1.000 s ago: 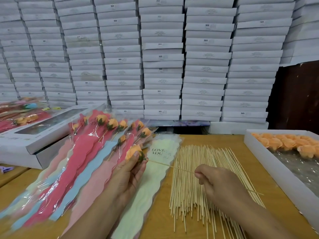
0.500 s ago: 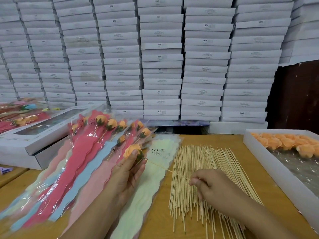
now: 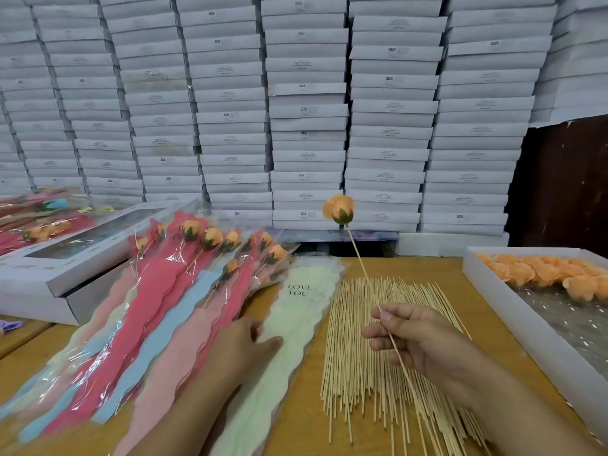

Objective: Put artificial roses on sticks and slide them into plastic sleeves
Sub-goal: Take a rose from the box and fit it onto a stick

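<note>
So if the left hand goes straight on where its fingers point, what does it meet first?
Probably the pale green plastic sleeve: the left hand already seems to rest at its edge, though contact is unclear.

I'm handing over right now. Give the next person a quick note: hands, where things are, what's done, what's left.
Right hand pinches a stick with an orange rose on top, raised over the stick pile.
Left hand rests flat on the pale green sleeve, which holds no rose.
Done: rose mounted; several sleeved roses lie left.
Left: slide this rose into the sleeve, then carry on with the loose roses in the tray.
</note>
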